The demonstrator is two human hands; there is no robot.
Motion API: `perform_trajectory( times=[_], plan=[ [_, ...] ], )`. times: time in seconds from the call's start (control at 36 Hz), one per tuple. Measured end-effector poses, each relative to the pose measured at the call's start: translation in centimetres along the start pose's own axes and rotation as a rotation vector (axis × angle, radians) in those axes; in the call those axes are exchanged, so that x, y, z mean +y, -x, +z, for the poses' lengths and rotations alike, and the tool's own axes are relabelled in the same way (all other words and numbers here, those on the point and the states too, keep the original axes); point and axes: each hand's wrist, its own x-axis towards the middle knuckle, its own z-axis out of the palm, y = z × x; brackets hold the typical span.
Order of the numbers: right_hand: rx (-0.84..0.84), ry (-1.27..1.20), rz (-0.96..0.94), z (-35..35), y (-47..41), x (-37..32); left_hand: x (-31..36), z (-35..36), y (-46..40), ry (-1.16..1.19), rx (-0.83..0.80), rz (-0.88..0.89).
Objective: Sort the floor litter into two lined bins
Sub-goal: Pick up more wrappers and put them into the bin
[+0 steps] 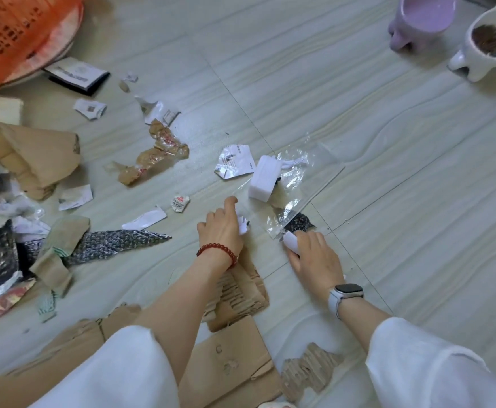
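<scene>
Litter lies scattered over the pale tiled floor. My left hand, with a red bead bracelet, holds a crumpled white paper scrap against the floor. My right hand, with a watch on its wrist, grips a small white piece at the corner of a clear plastic bag. On that bag rests a white foam block, and a dark patterned scrap lies just above my right fingers. Torn cardboard lies under my left forearm.
An orange lined basket stands at the far left. A purple pot and a white pot stand at the far right. Brown paper, foil pieces, paper scraps and crumpled tape cover the left floor.
</scene>
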Motion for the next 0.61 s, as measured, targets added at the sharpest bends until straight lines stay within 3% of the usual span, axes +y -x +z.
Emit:
perform_trajectory(
  times=[0.08, 0.17, 0.28, 0.44, 0.61],
  plan=[
    [-0.095, -0.105, 0.059, -1.6, -0.1, -1.1, -1.4, -0.5, 1.0, -0.037, -0.056, 0.061],
    [-0.037, -0.220, 0.063, -2.7, -0.2, -2.7, -3.5, -1.9, 2.0, 0.006, -0.046, 0.047],
    [-0.047, -0.376, 0.052, -5.6, -1.4, -6.2, -5.4, -6.1, 2.7, 0.120, 0.093, -0.004],
    [-0.088, -0.619, -0.017, -10.6, -4.3, -15.1, -9.5, -17.8, 6.2, 0.246, 0.288, -0.008],
    [-0.223, -0.803, -0.272, -15.7, -3.9, -28.2, -16.4, -28.0, 14.0, 0.164, 0.559, -0.066]
  ],
)
